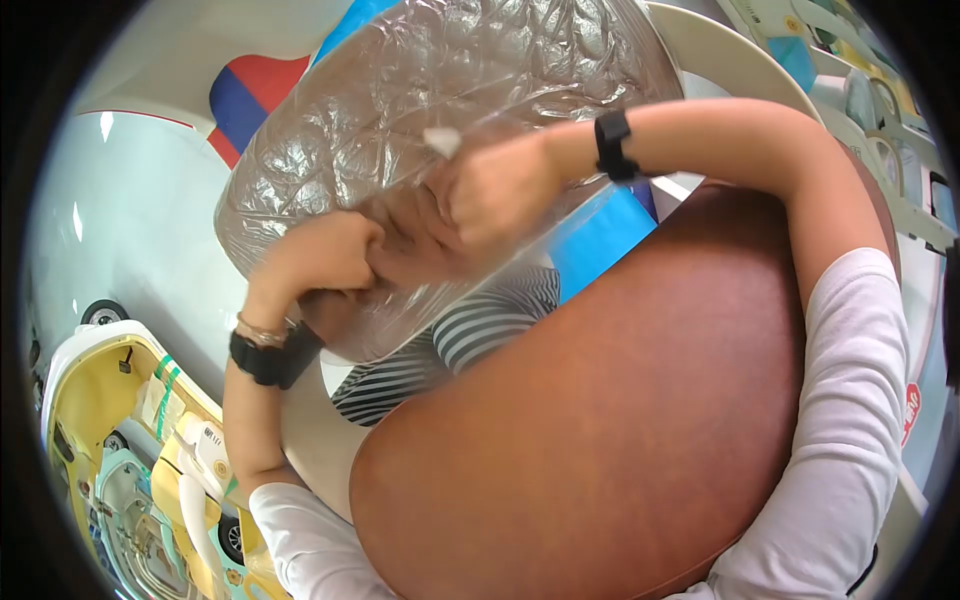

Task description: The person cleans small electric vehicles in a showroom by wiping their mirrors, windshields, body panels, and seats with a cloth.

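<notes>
A large quilted cushion (330, 150) lies in front of me, wrapped in shiny clear plastic film (540, 60). My left hand (335, 250) is closed at the cushion's near side, its fingers pinching the film. Beside it, my right hand (505, 195) is curled closed over the same cushion and blurred by motion; what its fingers hold is hidden. A small white piece (441, 140) sticks up just past the right hand's knuckles, also blurred. Between my forearms and close to my body rests a smooth brown leather-like panel (590, 410), touched by neither hand.
Striped fabric (490, 325) and a bright blue surface (605, 240) show beneath the cushion. A cream curved shell (735, 45) surrounds it. At lower left stand yellow and mint toy-car-like bodies (85, 375) with wheels. More pale vehicle parts (885, 150) line the right side.
</notes>
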Demonstrator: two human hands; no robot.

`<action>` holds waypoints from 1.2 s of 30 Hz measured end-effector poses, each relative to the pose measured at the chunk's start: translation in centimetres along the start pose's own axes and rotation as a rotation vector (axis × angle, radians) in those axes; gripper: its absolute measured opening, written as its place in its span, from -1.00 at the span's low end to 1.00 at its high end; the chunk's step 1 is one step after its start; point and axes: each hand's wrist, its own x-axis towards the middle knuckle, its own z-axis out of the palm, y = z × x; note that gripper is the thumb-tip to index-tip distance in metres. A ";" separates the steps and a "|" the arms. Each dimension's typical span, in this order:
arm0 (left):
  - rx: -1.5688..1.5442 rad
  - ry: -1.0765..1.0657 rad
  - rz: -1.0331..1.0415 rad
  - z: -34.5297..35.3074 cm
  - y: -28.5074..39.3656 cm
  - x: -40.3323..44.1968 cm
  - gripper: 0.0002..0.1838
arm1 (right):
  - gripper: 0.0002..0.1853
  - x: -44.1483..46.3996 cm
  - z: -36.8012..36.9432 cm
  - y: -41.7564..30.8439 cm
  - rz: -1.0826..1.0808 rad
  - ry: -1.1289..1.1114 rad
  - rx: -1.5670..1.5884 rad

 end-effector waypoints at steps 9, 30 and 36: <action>-0.034 1.067 -0.228 -1.8 -7.0 2.2 -0.56 | -0.69 0.0 -11.2 7.0 0.936 -0.114 -0.102; 0.144 0.780 -0.024 -0.1 0.6 2.9 -0.57 | -0.79 -3.2 -11.6 3.1 0.655 -0.412 -0.257; 0.204 1.064 -0.263 -0.2 -3.7 4.2 -0.46 | -0.79 -1.9 -11.1 9.4 0.863 -0.237 -0.660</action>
